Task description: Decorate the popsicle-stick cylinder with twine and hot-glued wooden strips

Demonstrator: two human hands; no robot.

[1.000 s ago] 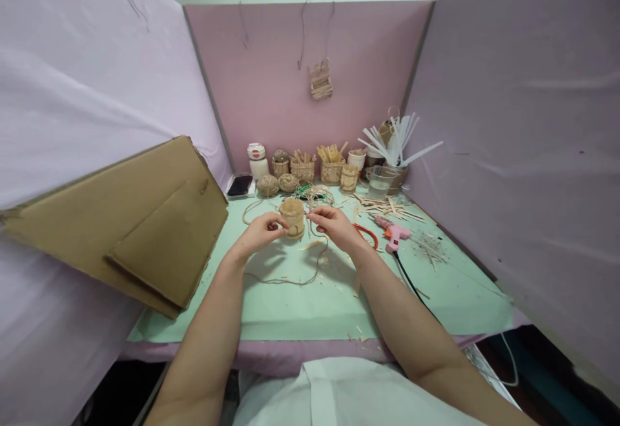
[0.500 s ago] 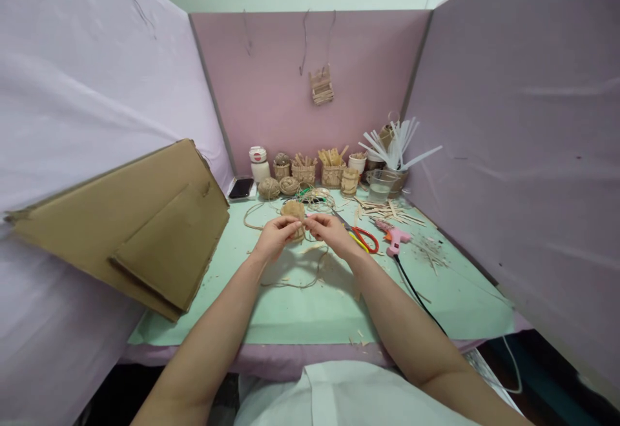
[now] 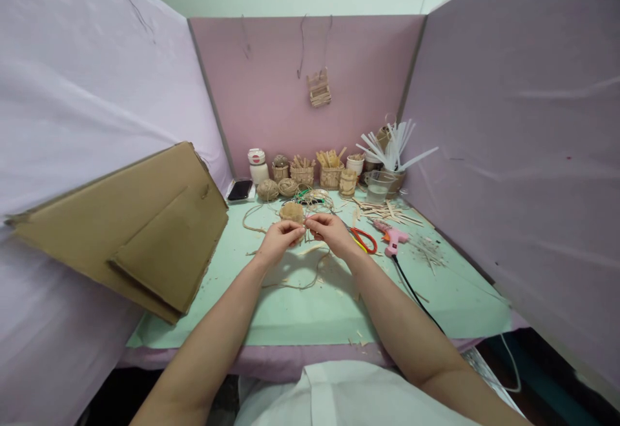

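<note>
A small round basket (image 3: 291, 212) wound with jute twine stands on the green table mat (image 3: 310, 310), partly hidden behind my fingers. My left hand (image 3: 278, 241) and my right hand (image 3: 329, 232) meet just in front of it, fingertips pinched together on a strand of twine (image 3: 295, 283) that loops down over the mat below them. What exactly lies between the fingertips is too small to see.
Red-handled scissors (image 3: 364, 239) and a pink glue gun (image 3: 390, 236) with a black cord lie right of my hands. Twine balls, small baskets of sticks, a white jar and a phone line the back wall. Folded cardboard (image 3: 130, 232) leans at the left. Loose wooden sticks (image 3: 387, 210) lie scattered at right.
My hands came together from either side of the basket to a pinch in front of it. The basket now stands lower behind my fingers.
</note>
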